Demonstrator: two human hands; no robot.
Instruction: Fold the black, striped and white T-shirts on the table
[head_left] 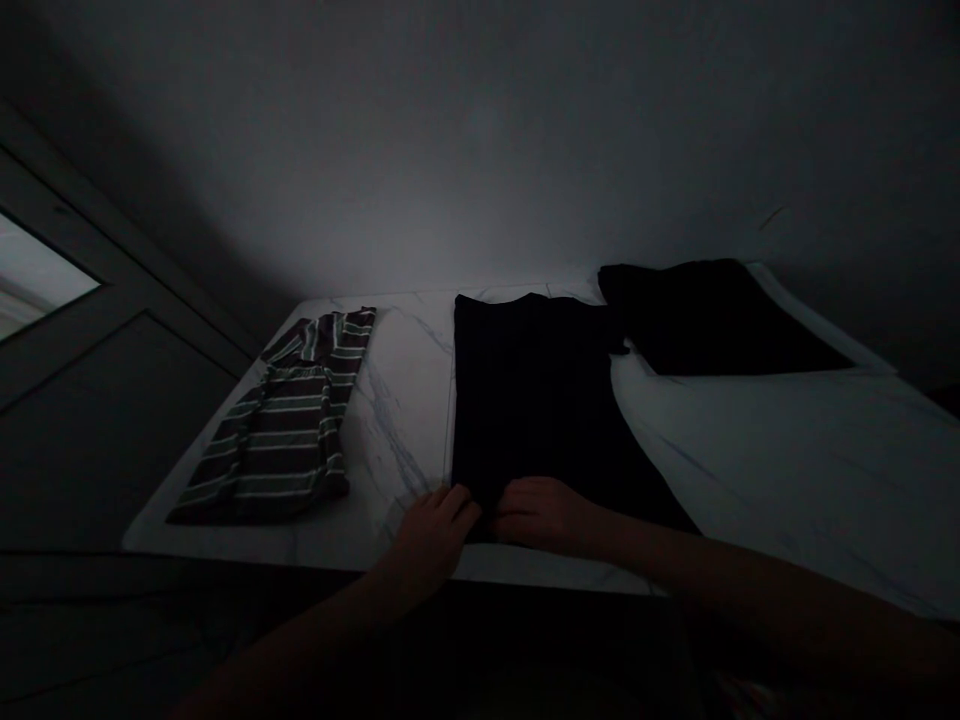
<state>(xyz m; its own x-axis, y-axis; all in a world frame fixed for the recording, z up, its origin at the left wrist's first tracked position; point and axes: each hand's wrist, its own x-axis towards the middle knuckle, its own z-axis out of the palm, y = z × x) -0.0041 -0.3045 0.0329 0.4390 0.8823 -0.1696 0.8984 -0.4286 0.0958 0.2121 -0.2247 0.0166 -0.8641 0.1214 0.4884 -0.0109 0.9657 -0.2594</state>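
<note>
A black garment (pixel 536 400), seemingly a shirt or dress with a short sleeve at its upper right, lies on the marble-patterned table (pixel 405 350). Its left edge runs straight and its right edge flares toward me. My left hand (pixel 433 532) has its fingers curled on the garment's near left corner. Just to the right, my right hand (pixel 538 512) grips the near hem with bent fingers; the fingertips are hard to see in the dim light.
On the table's left part lies a striped garment (pixel 289 430), gathered at the waist. Folded black cloth (pixel 720 320) rests at the back right on a pale sheet. A wall (pixel 480 140) stands behind the table, and a panelled door (pixel 112 330) is at the left.
</note>
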